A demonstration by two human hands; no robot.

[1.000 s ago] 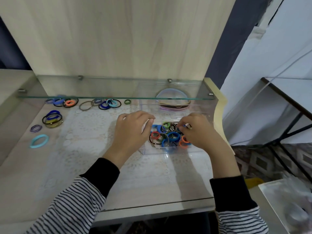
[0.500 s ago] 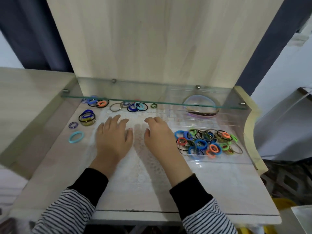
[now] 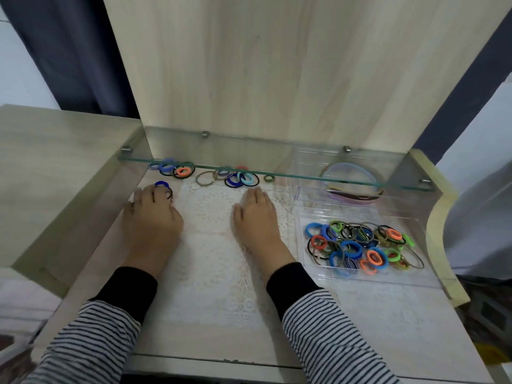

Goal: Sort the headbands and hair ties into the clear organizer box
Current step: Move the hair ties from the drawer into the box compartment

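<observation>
The clear organizer box (image 3: 372, 280) stands at the right of the desk. Its front compartment holds several coloured hair ties (image 3: 357, 246); its back compartment holds headbands (image 3: 353, 187) under the glass shelf. Loose hair ties lie along the back: one cluster (image 3: 177, 171) at the left, another cluster (image 3: 241, 179) in the middle. My left hand (image 3: 151, 217) is at the left with its fingers curled over a blue and dark pile of hair ties (image 3: 163, 187). My right hand (image 3: 257, 217) lies flat on the lace mat, holding nothing, just short of the middle cluster.
A glass shelf (image 3: 277, 173) spans the back, low over the loose ties and the box. A white lace mat (image 3: 210, 261) covers the desk's middle. A raised wooden surface (image 3: 55, 162) borders the left, and a curved wooden side panel (image 3: 437, 217) the right.
Both hands left the organizer box and moved left. My left hand then went further left onto the blue and dark pile; my right hand slid toward the back row.
</observation>
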